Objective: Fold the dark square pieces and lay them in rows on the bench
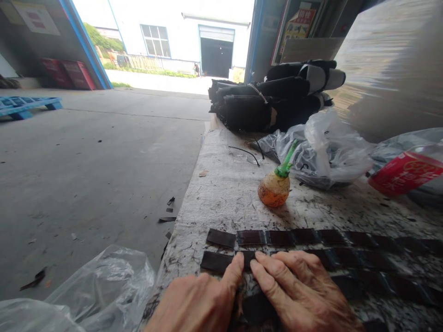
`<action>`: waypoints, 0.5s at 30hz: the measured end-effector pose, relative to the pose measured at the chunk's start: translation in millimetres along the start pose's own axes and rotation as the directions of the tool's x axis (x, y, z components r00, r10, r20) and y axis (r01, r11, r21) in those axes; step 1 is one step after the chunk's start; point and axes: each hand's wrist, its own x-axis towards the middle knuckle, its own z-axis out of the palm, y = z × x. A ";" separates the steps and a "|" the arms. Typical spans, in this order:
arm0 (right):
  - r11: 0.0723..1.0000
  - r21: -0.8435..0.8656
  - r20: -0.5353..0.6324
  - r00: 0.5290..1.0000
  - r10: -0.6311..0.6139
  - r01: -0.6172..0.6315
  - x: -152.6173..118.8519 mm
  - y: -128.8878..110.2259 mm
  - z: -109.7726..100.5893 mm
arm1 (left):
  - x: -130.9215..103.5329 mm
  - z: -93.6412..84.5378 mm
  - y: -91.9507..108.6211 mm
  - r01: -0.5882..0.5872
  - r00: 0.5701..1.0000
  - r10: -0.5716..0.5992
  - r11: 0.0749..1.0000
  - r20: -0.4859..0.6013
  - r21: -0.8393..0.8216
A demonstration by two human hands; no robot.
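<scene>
Rows of short black strips (221,238) lie on a pale cloth-covered table (221,184). In the second row, the fingertips of my left hand (204,295) and my right hand (297,286) press on one black piece (248,259) from either side. My left index finger is stretched out on its left part; the other left fingers are largely hidden. My right hand lies palm down with its fingers close together, over part of the rows. Behind the rows stands an orange-and-cream bulb-shaped object (274,189) with a green neck.
Bundled black rolls (249,110) lie at the table's far end. Right of the bulb are a clear plastic bag (328,152) and a red can-like container (404,173). Another clear bag (107,281) is at the lower left. A blue pallet (27,105) rests on the floor.
</scene>
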 end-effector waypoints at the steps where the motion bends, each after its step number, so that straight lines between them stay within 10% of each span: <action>1: 1.000 0.009 0.010 1.000 0.000 -0.001 0.9 -0.3 0.5 | 0.2 -2.4 0.5 0.016 1.000 -0.016 1.000 0.015 -0.002; 15: 0.979 0.183 0.100 0.992 0.072 -0.090 -1.1 -1.1 -3.7 | -6.1 -23.6 -3.5 0.000 0.998 -0.029 0.910 -0.064 -0.415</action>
